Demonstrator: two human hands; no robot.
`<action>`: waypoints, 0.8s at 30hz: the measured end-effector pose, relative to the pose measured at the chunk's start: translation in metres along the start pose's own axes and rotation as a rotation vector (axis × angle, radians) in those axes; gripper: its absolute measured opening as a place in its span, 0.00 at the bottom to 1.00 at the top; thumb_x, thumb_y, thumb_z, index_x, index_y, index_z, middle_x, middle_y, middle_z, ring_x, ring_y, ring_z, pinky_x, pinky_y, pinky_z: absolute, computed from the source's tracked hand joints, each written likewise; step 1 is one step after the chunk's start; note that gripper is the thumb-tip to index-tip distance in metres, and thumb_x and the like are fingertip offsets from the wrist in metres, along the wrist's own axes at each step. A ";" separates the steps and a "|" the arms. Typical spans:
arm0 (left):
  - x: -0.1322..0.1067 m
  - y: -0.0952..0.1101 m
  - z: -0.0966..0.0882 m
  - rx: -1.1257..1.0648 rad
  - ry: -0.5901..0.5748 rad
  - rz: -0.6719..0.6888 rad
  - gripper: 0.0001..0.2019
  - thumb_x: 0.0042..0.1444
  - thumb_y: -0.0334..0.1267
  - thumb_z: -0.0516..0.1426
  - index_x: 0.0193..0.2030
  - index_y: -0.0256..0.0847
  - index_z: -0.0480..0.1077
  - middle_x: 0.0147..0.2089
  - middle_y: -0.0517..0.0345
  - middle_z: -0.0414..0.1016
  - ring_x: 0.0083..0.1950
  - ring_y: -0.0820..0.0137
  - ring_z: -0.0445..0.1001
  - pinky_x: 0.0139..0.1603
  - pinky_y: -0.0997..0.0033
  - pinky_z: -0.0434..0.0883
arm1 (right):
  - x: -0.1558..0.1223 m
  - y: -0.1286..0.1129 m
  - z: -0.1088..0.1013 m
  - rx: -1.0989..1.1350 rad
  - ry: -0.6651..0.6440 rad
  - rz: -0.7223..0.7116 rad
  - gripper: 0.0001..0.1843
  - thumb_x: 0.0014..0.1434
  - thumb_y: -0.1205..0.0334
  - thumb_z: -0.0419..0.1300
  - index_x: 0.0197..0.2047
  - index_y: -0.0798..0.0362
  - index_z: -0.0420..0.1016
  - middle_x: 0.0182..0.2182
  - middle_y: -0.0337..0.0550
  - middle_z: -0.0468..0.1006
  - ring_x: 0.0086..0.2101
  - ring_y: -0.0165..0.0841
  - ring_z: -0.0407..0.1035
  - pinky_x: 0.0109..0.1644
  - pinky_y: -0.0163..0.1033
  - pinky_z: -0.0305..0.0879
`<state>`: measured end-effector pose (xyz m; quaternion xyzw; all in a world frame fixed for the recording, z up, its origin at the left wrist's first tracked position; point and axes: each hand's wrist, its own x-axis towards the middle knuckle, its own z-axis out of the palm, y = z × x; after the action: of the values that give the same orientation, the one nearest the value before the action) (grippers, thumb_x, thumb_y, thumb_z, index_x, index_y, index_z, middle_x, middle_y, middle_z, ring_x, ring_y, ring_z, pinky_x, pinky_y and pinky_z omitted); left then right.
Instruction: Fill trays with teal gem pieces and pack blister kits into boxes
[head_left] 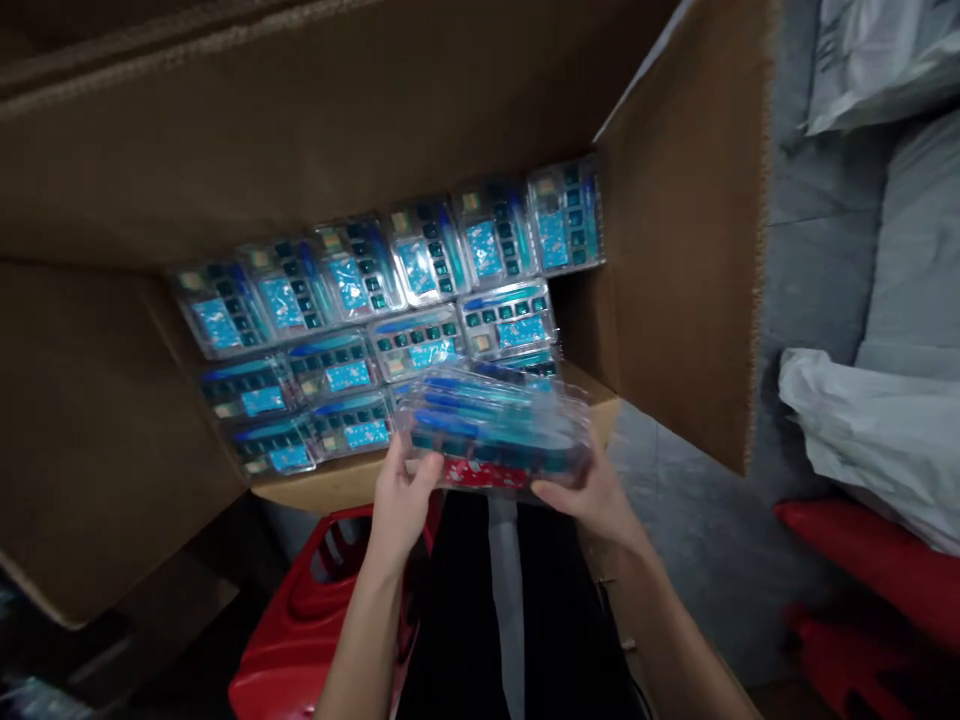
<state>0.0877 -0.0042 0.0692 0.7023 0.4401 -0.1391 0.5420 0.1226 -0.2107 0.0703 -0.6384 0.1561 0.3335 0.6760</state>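
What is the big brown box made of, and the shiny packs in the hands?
The box looks like corrugated cardboard: matte brown, with a rough cut edge. The packs seem to be clear glossy plastic: they glint, and blue contents show through.

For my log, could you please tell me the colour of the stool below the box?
Red plastic stool, head view.

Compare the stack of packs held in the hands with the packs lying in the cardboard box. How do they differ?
The held stack is gripped by the left hand and right hand; the boxed packs are touched by neither. The held stack is piled pack on pack; the boxed packs spread in rows, faces showing. Both are clear plastic shells with blue contents.
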 end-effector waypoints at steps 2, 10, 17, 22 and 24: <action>0.013 -0.025 -0.004 0.048 0.099 -0.078 0.31 0.48 0.59 0.60 0.52 0.40 0.73 0.51 0.50 0.77 0.54 0.59 0.73 0.56 0.61 0.70 | 0.025 0.021 0.014 0.038 -0.080 0.110 0.42 0.45 0.45 0.69 0.59 0.48 0.61 0.54 0.48 0.72 0.54 0.42 0.68 0.60 0.49 0.66; 0.061 -0.078 -0.003 0.048 0.147 -0.210 0.27 0.50 0.59 0.59 0.49 0.40 0.74 0.51 0.47 0.76 0.58 0.56 0.70 0.63 0.54 0.62 | 0.077 0.072 0.037 -0.330 -0.107 0.187 0.50 0.51 0.40 0.62 0.70 0.48 0.47 0.68 0.51 0.51 0.68 0.45 0.43 0.71 0.56 0.41; 0.069 -0.089 0.012 0.073 0.286 0.004 0.33 0.47 0.67 0.57 0.48 0.41 0.74 0.50 0.47 0.68 0.53 0.60 0.70 0.54 0.60 0.71 | 0.083 0.078 0.036 -0.584 -0.067 0.097 0.31 0.57 0.44 0.58 0.59 0.51 0.66 0.55 0.55 0.62 0.59 0.45 0.57 0.64 0.54 0.58; 0.057 -0.090 0.014 0.137 0.285 0.084 0.34 0.51 0.65 0.56 0.56 0.43 0.70 0.52 0.47 0.65 0.54 0.60 0.69 0.47 0.61 0.74 | 0.082 0.076 0.033 -0.473 -0.079 0.096 0.24 0.56 0.44 0.60 0.51 0.49 0.71 0.49 0.48 0.68 0.53 0.40 0.63 0.63 0.51 0.58; 0.049 -0.088 0.014 0.139 0.282 0.101 0.33 0.53 0.63 0.56 0.58 0.43 0.68 0.54 0.46 0.64 0.56 0.59 0.68 0.48 0.61 0.75 | 0.080 0.073 0.032 -0.467 -0.074 0.119 0.22 0.56 0.42 0.60 0.47 0.48 0.72 0.47 0.45 0.69 0.51 0.39 0.64 0.61 0.50 0.59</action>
<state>0.0519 0.0090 -0.0256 0.7719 0.4653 -0.0422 0.4312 0.1266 -0.1628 -0.0320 -0.7544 0.0872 0.4227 0.4945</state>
